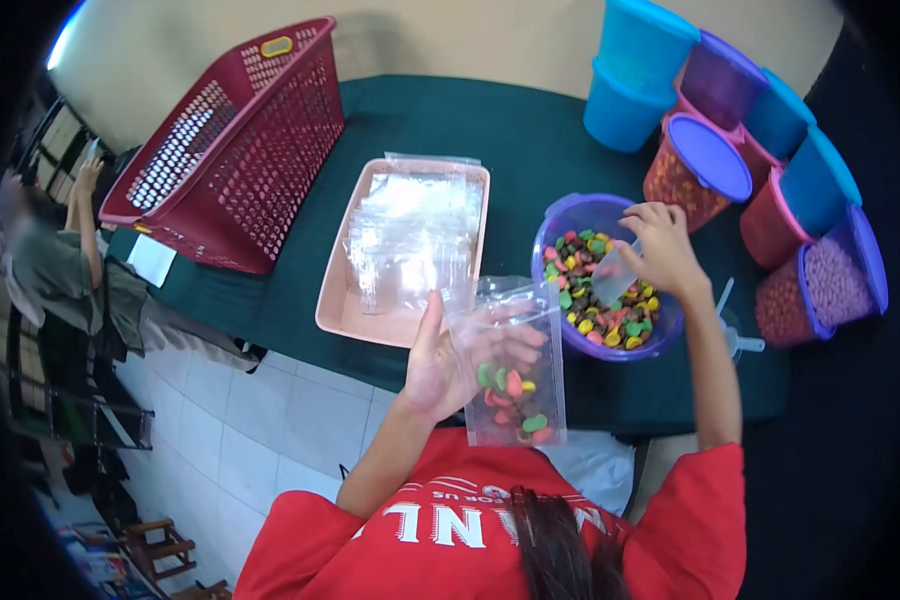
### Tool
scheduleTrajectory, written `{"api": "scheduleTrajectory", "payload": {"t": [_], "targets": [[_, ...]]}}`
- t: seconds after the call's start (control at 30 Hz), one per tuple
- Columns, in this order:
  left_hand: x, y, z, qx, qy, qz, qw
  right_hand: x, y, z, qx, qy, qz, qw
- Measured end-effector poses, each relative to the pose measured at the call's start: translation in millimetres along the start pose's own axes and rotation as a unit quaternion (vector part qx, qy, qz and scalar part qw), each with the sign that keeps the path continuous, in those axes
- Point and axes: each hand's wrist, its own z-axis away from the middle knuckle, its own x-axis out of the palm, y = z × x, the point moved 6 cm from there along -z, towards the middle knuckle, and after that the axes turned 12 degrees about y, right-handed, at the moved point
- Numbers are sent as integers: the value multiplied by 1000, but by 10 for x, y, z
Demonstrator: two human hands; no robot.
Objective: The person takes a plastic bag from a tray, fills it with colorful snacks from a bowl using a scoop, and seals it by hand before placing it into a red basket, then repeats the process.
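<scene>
My left hand (432, 362) holds a clear plastic bag (490, 425) upright, its thumb on the near side and its fingers showing through the film. Several green, red, yellow and brown candies (534, 423) lie in the lower part of the bag. My right hand (660, 250) is closed around a translucent plastic scoop (613, 278) over the purple bowl (672, 335). Mixed colourful candies (582, 262) fill much of the bowl, and the scoop's lower end reaches them. The scoop's handle is hidden by my fingers.
A pink tray (336, 308) holds a stack of clear bags. Behind it stands a maroon basket (280, 150). Lidded tubs, such as a blue one (630, 105), line the right side, near a small strainer-like utensil (742, 343). Another person (55, 260) is at the left.
</scene>
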Motion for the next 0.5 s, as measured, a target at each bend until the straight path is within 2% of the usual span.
{"api": "scheduleTrajectory", "payload": {"t": [0.03, 0.1, 0.17, 0.2, 0.23, 0.3, 0.37, 0.43, 0.47, 0.5], "targets": [[-74, 4, 24, -15, 5, 6, 1000, 48, 33, 66, 0, -40, 41, 998], [-311, 1, -28, -45, 103, -104, 988, 89, 42, 167, 7, -64, 94, 993], [-381, -75, -69, -75, 86, -86, 990, 120, 23, 273, -11, -110, 201, 973], [-385, -120, -88, -82, 75, -118, 987, 141, -1, 325, -43, -91, 228, 968], [-392, -149, -100, -89, 62, -150, 983, 136, 0, 361, -32, -103, 230, 967], [-440, -186, -76, -120, 25, -128, 984, 27, 5, 430, 42, -116, 158, 980], [-588, -269, -36, -189, 32, -126, 973, -109, 6, 453, 30, -47, 156, 986], [-621, -302, -62, -218, 28, -130, 967, -214, 15, 387, 83, 1, 174, 981], [-644, -281, -90, -182, 6, -184, 966, -174, 41, 355, 100, -3, 180, 979], [-651, -248, -113, -143, -18, -237, 961, -165, 19, 293, 75, 47, 212, 973]]}}
